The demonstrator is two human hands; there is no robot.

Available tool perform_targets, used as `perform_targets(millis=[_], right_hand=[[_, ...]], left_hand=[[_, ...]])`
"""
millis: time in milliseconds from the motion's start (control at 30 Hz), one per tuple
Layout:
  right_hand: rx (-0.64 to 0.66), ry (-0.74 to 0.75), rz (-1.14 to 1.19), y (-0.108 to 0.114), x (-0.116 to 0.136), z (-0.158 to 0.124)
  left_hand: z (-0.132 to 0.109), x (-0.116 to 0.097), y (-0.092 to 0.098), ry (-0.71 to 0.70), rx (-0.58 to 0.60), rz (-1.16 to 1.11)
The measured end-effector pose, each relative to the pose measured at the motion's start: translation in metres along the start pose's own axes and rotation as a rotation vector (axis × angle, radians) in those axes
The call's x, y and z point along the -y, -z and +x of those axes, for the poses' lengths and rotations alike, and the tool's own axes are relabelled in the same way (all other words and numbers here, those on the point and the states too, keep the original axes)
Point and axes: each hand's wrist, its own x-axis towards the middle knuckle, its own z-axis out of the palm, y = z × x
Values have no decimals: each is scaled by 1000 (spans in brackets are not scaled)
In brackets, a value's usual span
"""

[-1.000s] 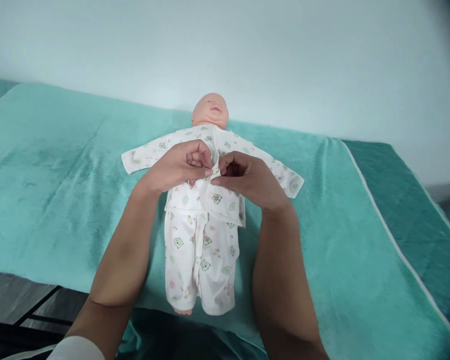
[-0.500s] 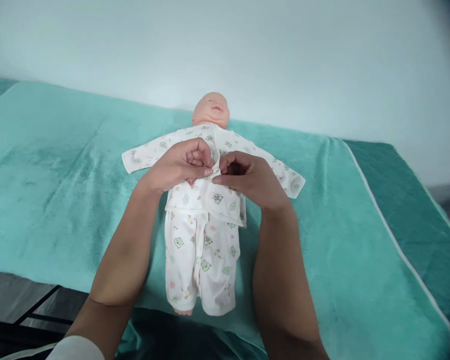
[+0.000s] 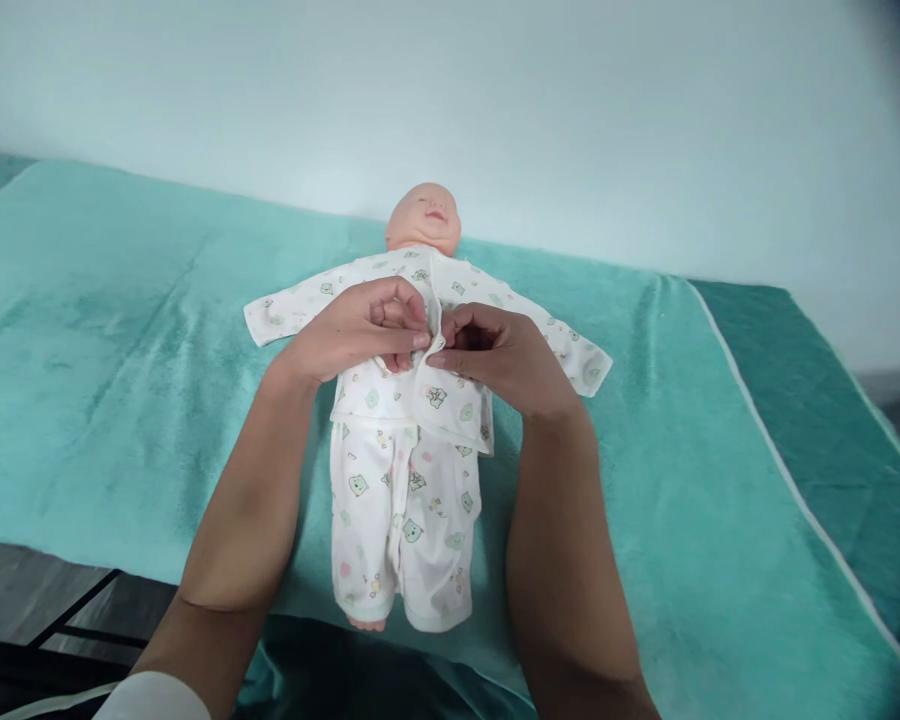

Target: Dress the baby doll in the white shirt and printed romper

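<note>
A baby doll [image 3: 423, 218] lies on its back, dressed in a white printed shirt [image 3: 456, 405] and matching trousers [image 3: 405, 520]. Over the chest, my left hand [image 3: 379, 325] is closed, thumb and fingers pinching at the shirt's front edge. Opposite it, my right hand [image 3: 499, 350] pinches the other side of the front opening, where the cloth is lifted a little between the two hands. Any fastener there is hidden by my fingertips. The sleeves spread out to both sides, and the toes of one foot show below a trouser leg.
A turquoise blanket [image 3: 120, 400] covers the surface under the doll, with a darker green cover [image 3: 817, 400] at the right. A pale wall [image 3: 495, 100] stands behind. Black metal bars [image 3: 75, 610] and grey floor show at the lower left.
The fingers have shifted slightly at the shirt front; my left fingertips have moved a little and the edge of the cloth now stands up between the hands. The doll lies as before.
</note>
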Motion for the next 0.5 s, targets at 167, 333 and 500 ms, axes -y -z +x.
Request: perform_targets(millis=[167,333,500], right_hand=[[1,-13,15,0,0,0],[-2,-5,2,0,0,0],[11,1,2,0,0,0]], left_hand=[[1,-2,-5,9,-34,46],[1,-2,-8,0,-76,51],[0,-3,-8,-10,-84,22]])
